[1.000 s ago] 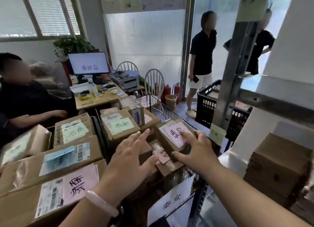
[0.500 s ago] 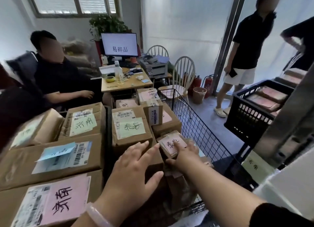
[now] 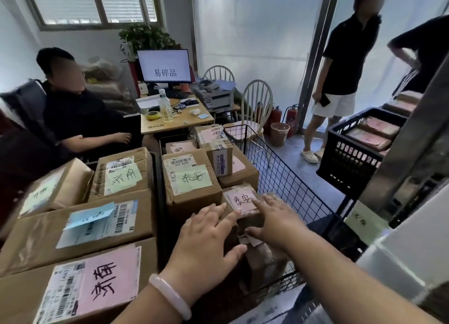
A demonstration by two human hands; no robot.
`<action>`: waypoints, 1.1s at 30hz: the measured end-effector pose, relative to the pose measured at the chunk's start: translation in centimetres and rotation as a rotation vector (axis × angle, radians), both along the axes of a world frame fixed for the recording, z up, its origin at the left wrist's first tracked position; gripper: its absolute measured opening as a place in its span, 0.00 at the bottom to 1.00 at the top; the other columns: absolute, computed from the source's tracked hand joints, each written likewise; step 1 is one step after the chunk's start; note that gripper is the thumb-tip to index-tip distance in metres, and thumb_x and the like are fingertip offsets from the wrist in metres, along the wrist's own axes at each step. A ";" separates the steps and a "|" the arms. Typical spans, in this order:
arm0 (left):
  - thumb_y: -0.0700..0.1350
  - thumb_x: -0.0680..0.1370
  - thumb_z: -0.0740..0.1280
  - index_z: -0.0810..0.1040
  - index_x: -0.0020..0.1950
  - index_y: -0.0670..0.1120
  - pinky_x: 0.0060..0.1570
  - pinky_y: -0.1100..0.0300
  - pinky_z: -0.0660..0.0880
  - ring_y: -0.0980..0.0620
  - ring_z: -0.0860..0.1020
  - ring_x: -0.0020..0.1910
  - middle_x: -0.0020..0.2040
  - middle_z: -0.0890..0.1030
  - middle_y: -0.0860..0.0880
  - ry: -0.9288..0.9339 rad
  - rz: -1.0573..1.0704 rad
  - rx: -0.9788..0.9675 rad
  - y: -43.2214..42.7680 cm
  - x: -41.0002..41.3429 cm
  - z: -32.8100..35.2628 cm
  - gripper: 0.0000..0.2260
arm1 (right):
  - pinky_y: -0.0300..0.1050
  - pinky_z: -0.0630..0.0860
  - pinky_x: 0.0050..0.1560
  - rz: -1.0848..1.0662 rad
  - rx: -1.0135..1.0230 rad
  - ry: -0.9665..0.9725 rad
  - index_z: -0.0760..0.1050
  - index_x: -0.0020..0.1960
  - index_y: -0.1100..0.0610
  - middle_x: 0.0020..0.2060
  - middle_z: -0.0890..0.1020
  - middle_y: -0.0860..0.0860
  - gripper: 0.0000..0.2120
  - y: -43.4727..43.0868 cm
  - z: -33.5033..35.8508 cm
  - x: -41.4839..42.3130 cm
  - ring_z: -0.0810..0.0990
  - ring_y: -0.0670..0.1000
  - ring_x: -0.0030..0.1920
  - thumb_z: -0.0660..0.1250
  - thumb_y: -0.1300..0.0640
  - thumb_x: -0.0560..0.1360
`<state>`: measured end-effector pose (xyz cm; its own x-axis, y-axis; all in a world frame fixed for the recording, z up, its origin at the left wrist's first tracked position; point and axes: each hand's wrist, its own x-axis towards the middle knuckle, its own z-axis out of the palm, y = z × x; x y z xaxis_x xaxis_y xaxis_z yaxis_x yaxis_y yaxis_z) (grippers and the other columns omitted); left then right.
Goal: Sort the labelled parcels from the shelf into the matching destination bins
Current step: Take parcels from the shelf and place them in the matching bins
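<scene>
Parcels [image 3: 243, 178] packed edge to edge inside wire bin [image 3: 243, 127], taller green-labelled parcel [image 3: 192, 180] blocking the left, mesh wall [image 3: 286, 185] close on the right, open room above, bare floor [image 3: 308, 178] beyond

1. The black wire bin [image 3: 279, 178] holds cardboard parcels [image 3: 192, 178] packed side by side.
2. The wooden desk [image 3: 187, 122] carries a monitor [image 3: 165, 66] and a bottle [image 3: 165, 105].
3. The floor [image 3: 291, 151] bears a black crate [image 3: 352, 168].
</scene>
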<state>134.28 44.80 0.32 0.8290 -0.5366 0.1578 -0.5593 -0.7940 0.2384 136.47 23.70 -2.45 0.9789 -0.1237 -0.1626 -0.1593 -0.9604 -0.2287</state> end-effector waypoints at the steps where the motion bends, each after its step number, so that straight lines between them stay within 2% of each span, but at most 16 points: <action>1: 0.68 0.77 0.55 0.50 0.78 0.64 0.76 0.52 0.44 0.57 0.45 0.78 0.80 0.52 0.58 -0.006 -0.019 -0.003 0.0 -0.1 -0.1 0.31 | 0.50 0.44 0.76 -0.009 0.027 -0.076 0.47 0.79 0.42 0.79 0.51 0.47 0.42 0.0 0.6 -1.5 0.46 0.50 0.78 0.64 0.33 0.72; 4: 0.68 0.77 0.56 0.51 0.79 0.63 0.77 0.51 0.44 0.56 0.46 0.78 0.79 0.53 0.58 -0.042 -0.076 -0.023 -0.6 -0.7 0.0 0.32 | 0.48 0.46 0.76 -0.082 0.041 -0.264 0.50 0.79 0.42 0.79 0.54 0.45 0.40 -0.2 1.7 -6.9 0.49 0.47 0.78 0.62 0.33 0.73; 7: 0.68 0.77 0.55 0.48 0.79 0.63 0.76 0.51 0.43 0.56 0.46 0.78 0.80 0.52 0.57 -0.054 -0.179 -0.051 -2.0 -1.8 -0.1 0.32 | 0.48 0.47 0.77 -0.197 0.014 -0.330 0.48 0.78 0.40 0.79 0.52 0.44 0.40 -0.4 2.0 -12.5 0.47 0.47 0.78 0.62 0.33 0.73; 11: 0.68 0.77 0.55 0.47 0.78 0.65 0.73 0.56 0.37 0.57 0.45 0.78 0.80 0.52 0.58 -0.021 -0.357 -0.128 -5.1 -5.1 -0.3 0.32 | 0.43 0.39 0.74 -0.326 -0.044 -0.375 0.39 0.77 0.36 0.78 0.45 0.42 0.41 -0.7 2.0 -20.1 0.38 0.42 0.76 0.58 0.29 0.72; 14: 0.68 0.77 0.55 0.47 0.78 0.65 0.76 0.55 0.39 0.57 0.44 0.78 0.80 0.50 0.59 -0.031 -0.503 -0.155 -7.9 -8.5 -0.4 0.32 | 0.42 0.35 0.74 -0.439 -0.116 -0.428 0.31 0.71 0.31 0.75 0.37 0.36 0.39 -0.8 2.3 -26.2 0.31 0.38 0.74 0.53 0.27 0.71; 17: 0.67 0.78 0.56 0.47 0.78 0.65 0.78 0.54 0.44 0.56 0.45 0.79 0.80 0.50 0.59 -0.012 -0.654 -0.169 -10.7 -12.3 0.0 0.32 | 0.38 0.33 0.70 -0.607 -0.151 -0.448 0.29 0.67 0.24 0.69 0.31 0.29 0.36 -0.8 3.0 -32.3 0.27 0.34 0.70 0.53 0.27 0.71; 22: 0.68 0.77 0.56 0.47 0.78 0.67 0.75 0.57 0.46 0.56 0.47 0.78 0.80 0.51 0.60 0.020 -0.804 -0.201 -13.8 -18.4 0.2 0.32 | 0.41 0.39 0.73 -0.754 -0.185 -0.516 0.37 0.72 0.30 0.74 0.39 0.33 0.36 -1.5 3.8 -40.1 0.32 0.36 0.74 0.56 0.31 0.73; 27: 0.69 0.76 0.56 0.49 0.78 0.66 0.75 0.56 0.47 0.56 0.49 0.78 0.79 0.52 0.60 0.034 -0.864 -0.206 -16.5 -23.9 0.3 0.32 | 0.46 0.46 0.76 -0.891 -0.161 -0.506 0.47 0.78 0.39 0.79 0.49 0.42 0.39 -3.3 3.6 -46.2 0.40 0.43 0.77 0.61 0.34 0.73; 30: 0.69 0.76 0.55 0.48 0.78 0.67 0.75 0.55 0.50 0.56 0.49 0.78 0.79 0.52 0.61 0.079 -0.857 -0.198 -17.7 -26.6 0.1 0.32 | 0.49 0.50 0.76 -1.044 -0.111 -0.472 0.47 0.78 0.38 0.79 0.50 0.44 0.39 -5.4 3.2 -50.0 0.45 0.47 0.78 0.63 0.34 0.73; 33: 0.69 0.76 0.55 0.48 0.77 0.68 0.76 0.55 0.50 0.56 0.48 0.78 0.79 0.51 0.62 0.123 -0.848 -0.170 -18.3 -29.1 -0.6 0.32 | 0.52 0.59 0.74 -1.179 -0.012 -0.472 0.47 0.77 0.38 0.78 0.52 0.46 0.38 -8.1 2.3 -53.9 0.51 0.50 0.77 0.63 0.35 0.74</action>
